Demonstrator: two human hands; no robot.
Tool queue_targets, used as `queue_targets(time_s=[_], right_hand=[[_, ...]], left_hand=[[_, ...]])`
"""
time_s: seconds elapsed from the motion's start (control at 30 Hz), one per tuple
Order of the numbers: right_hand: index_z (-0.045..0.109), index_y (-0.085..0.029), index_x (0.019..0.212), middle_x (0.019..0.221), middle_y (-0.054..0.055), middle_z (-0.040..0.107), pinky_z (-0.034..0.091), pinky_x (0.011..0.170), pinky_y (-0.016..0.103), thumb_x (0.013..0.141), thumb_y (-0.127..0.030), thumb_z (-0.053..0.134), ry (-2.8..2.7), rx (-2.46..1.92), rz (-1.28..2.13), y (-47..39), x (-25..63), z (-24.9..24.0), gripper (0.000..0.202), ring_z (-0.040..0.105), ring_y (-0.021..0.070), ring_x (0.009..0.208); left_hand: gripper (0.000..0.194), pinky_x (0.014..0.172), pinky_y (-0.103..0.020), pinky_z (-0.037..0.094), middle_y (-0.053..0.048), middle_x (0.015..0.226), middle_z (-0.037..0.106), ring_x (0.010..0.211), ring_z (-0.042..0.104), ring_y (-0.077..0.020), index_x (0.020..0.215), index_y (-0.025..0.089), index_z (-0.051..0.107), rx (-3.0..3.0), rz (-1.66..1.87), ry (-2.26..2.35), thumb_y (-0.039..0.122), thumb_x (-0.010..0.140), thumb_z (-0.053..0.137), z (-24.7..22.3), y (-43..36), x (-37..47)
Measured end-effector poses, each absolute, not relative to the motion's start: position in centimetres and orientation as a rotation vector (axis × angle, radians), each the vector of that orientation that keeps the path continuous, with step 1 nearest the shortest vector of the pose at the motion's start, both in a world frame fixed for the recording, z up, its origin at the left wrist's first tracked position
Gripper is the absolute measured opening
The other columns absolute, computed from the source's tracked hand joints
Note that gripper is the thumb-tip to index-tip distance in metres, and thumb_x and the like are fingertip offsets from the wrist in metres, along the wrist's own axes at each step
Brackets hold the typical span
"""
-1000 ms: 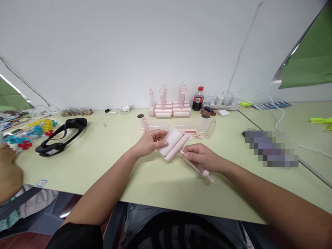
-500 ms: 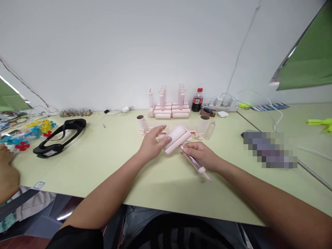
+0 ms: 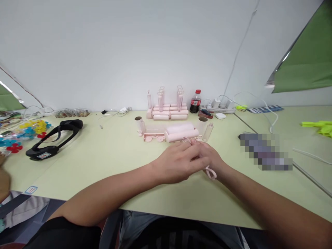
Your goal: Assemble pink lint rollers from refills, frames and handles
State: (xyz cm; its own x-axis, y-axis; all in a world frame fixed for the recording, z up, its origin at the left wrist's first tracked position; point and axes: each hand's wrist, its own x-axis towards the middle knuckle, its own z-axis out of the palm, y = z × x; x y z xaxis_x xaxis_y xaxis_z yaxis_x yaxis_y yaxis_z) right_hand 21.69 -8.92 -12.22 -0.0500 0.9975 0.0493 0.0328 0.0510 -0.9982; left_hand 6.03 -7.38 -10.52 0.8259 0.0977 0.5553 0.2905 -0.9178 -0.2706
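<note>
- Pale pink roller [image 3: 183, 135] moved off the left hand [image 3: 178, 162] since 0.5 s ago: now lying beyond the hands; whether it touches bare bench [image 3: 103, 166] or parts under it, can't tell.
- Left hand shifted right and in; now laid across the right hand [image 3: 210, 154], fingers bent over it.
- Right hand grips 1 clear handle [image 3: 186, 139], mostly covered by fingers; clear end shows just above the fingers.
- Pink cord loop [image 3: 211, 173] sticks out below, near the right wrist.
- Left hand's grip on the handle: can't tell, contact hidden.
- Open pink tray [image 3: 154, 135] just left of the roller, 2 round pink discs [image 3: 160, 139] in it.
- Left roll [image 3: 138, 119] and right roll [image 3: 203, 119], brown cores, stand on either side of the parts; 1 clear tube [image 3: 208, 131] upright, slightly tilted, beside the right one.
- Back by the wall: grouped pink rollers [image 3: 169, 113] with clear handles pointing up.
- Cola bottle [image 3: 195, 102], red cap, right of that group; power strip [image 3: 223, 110] next along.
- Far left: black headset [image 3: 54, 138], bagged colored flowers [image 3: 28, 132], part of another person's arm [image 3: 3, 178] at the edge.
- Right side: pixelated object [image 3: 264, 152], neon yellow item [image 3: 317, 128].
</note>
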Motion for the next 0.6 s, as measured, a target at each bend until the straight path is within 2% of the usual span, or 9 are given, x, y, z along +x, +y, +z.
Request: queue_targets(time_s=[0.17,0.27,0.37,0.47,0.6], right_hand=[[0.054,-0.023,0.071,0.058,0.001,0.054,0.043,0.05,0.032,0.086,-0.064,0.049,-1.237,-0.97,1.246,-9.1,22.6,-12.0,0.044,0.05,0.0165,0.05],[0.061,-0.02,0.084,0.06,0.0,0.057,0.043,0.049,0.031,0.088,-0.063,0.048,-1.224,-0.883,1.301,-8.8,23.0,-12.4,0.045,0.048,0.0138,0.047],[0.064,-0.018,0.092,0.063,-0.001,0.058,0.043,0.049,0.027,0.086,-0.058,0.057,-1.238,-0.886,1.313,-8.6,23.2,-12.8,0.041,0.05,0.0119,0.05],[0.064,-0.018,0.09,0.063,-0.001,0.058,0.043,0.049,0.026,0.086,-0.057,0.059,-1.298,-0.956,1.299,-8.5,23.0,-13.1,0.04,0.051,0.0108,0.05],[0.063,-0.018,0.088,0.064,-0.002,0.058,0.043,0.05,0.025,0.086,-0.054,0.059,-1.385,-1.02,1.274,-8.7,22.6,-13.2,0.037,0.052,0.0105,0.052]], left_hand=[[0.02,0.062,-0.027,0.042,-0.004,0.096,0.058,0.082,0.055,-0.0152,0.109,0.025,0.061,-2.661,-0.917,-0.368,0.019,0.093,0.05,-6.7,-5.5,6.9],[0.017,0.063,-0.026,0.045,-0.005,0.094,0.058,0.08,0.056,-0.0142,0.1,0.021,0.06,-2.591,-1.256,-0.607,0.034,0.091,0.058,-3.6,-2.1,6.4],[0.028,0.065,-0.027,0.046,-0.002,0.088,0.058,0.075,0.057,-0.0128,0.09,0.02,0.057,-2.427,-1.576,-0.812,0.047,0.086,0.063,-0.4,2.8,4.5],[0.027,0.065,-0.026,0.046,0.0,0.081,0.058,0.075,0.058,-0.0128,0.088,0.021,0.056,-2.348,-1.739,-0.997,0.048,0.086,0.062,2.0,7.6,1.9],[0.021,0.067,-0.026,0.045,-0.001,0.082,0.061,0.077,0.057,-0.0146,0.087,0.021,0.056,-2.212,-1.752,-1.264,0.039,0.082,0.066,2.9,12.5,-1.1]])
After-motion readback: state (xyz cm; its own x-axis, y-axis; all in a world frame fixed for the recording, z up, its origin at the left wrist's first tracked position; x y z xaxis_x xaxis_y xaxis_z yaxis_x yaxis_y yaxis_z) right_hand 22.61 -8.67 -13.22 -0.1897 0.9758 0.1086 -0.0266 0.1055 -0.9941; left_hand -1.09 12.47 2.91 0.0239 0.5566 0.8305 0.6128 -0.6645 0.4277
